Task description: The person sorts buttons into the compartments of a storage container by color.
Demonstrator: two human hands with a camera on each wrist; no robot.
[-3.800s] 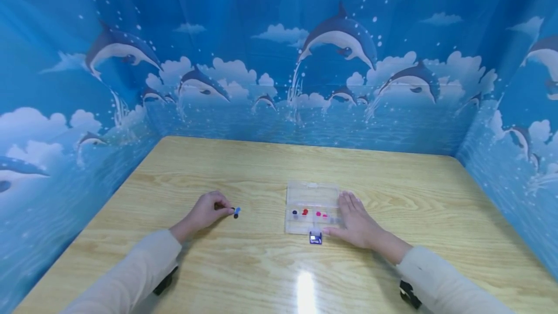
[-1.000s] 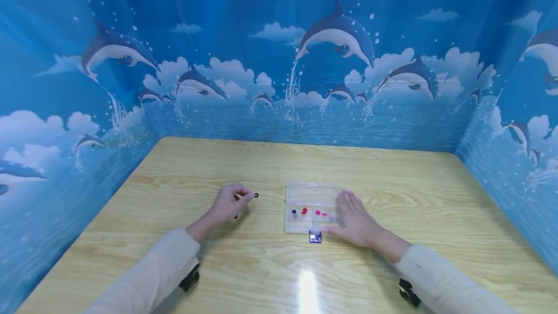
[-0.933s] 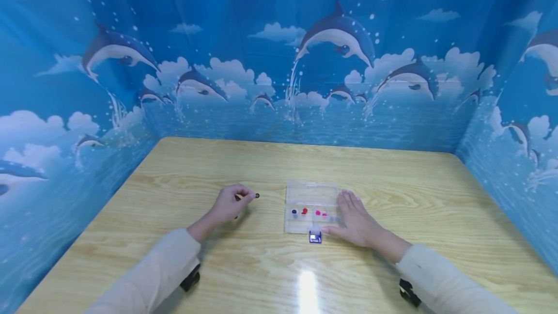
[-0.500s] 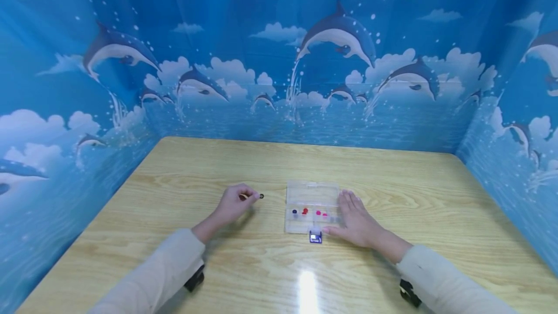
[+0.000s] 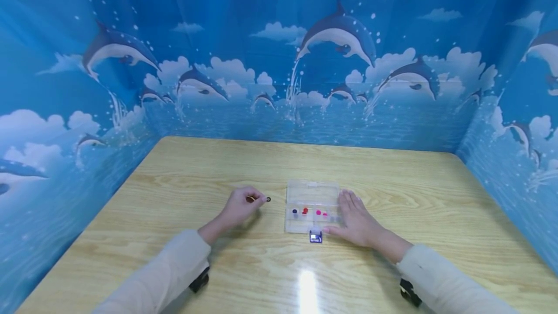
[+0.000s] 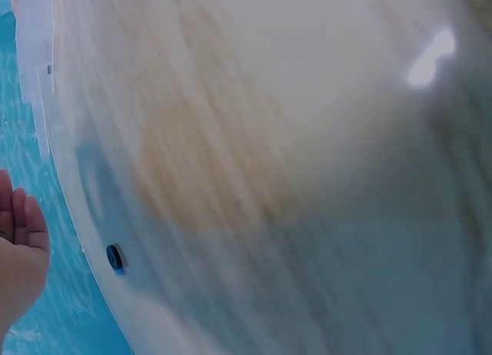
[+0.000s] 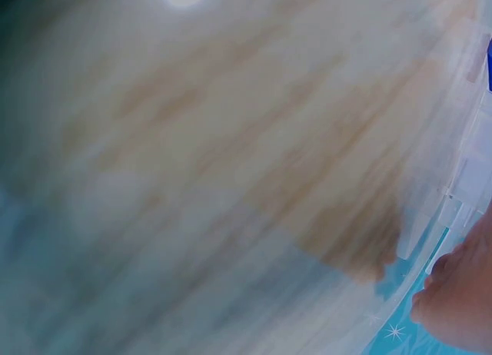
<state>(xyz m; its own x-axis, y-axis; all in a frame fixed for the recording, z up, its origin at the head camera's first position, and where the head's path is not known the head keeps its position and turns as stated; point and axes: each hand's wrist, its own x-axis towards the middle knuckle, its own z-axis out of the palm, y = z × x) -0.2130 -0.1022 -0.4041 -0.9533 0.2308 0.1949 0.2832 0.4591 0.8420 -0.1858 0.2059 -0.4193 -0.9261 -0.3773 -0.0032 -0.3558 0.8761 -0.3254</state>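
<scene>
Thumb and fingers of my left hand (image 5: 242,204) pinch a small round black piece with a pale centre (image 5: 268,199), just left of the clear plastic box (image 5: 292,227). The piece is not seen in the left wrist view, where the curled hand (image 6: 19,251) shows at the left edge. Another small black disc (image 6: 114,257) lies on the table there; the hand hides it in the head view. My right hand (image 5: 356,223) lies flat with extended fingers along the box's right side. Inside the box sit a dark blue piece (image 5: 294,211), red pieces (image 5: 305,211) and pink pieces (image 5: 318,212).
The box's clear lid (image 5: 312,193) stands folded back on its far side. A blue-edged square part (image 5: 316,236) is at its front edge. Wood-grain table (image 5: 209,159) surrounds it, with a dolphin-print curtain (image 5: 244,115) behind and at both sides.
My left hand has left the spot with the black and blue pieces and moved right toward the box, carrying the small black piece. My right hand and the box have stayed put.
</scene>
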